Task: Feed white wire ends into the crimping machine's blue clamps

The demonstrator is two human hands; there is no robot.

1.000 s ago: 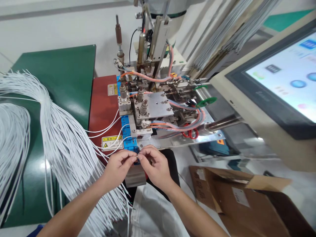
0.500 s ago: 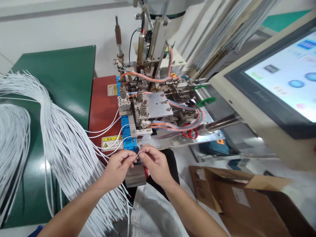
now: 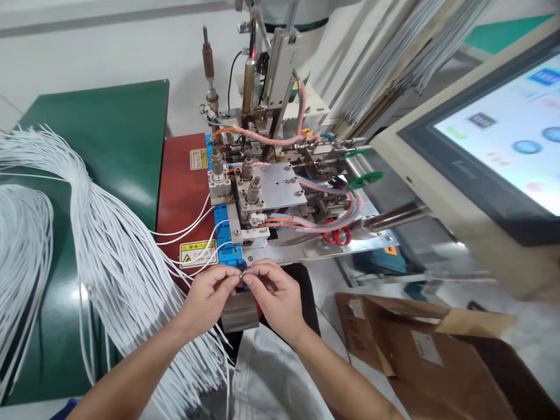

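Note:
My left hand (image 3: 213,293) and my right hand (image 3: 275,293) meet fingertip to fingertip at the near end of the blue fixture strip (image 3: 227,245). Both are closed in a pinch around the end of a thin white cable; most of it is hidden by my fingers. Several white cables (image 3: 192,231) run from the large cable bundle (image 3: 126,251) across the red plate into the blue strip. Just beyond my hands stands the machine with its metal clamp block (image 3: 275,189), brown-tipped cylinders and orange hoses.
A second coil of white cable (image 3: 26,251) lies on the green table (image 3: 118,140) at left. A touch screen (image 3: 516,134) juts in from the right above an open cardboard box (image 3: 424,350). A green-flanged wire spool (image 3: 361,170) and red-handled scissors (image 3: 336,235) are on the machine.
My right fingertips have shifted slightly left, closer against the left ones at the cable end. The left hand has barely moved.

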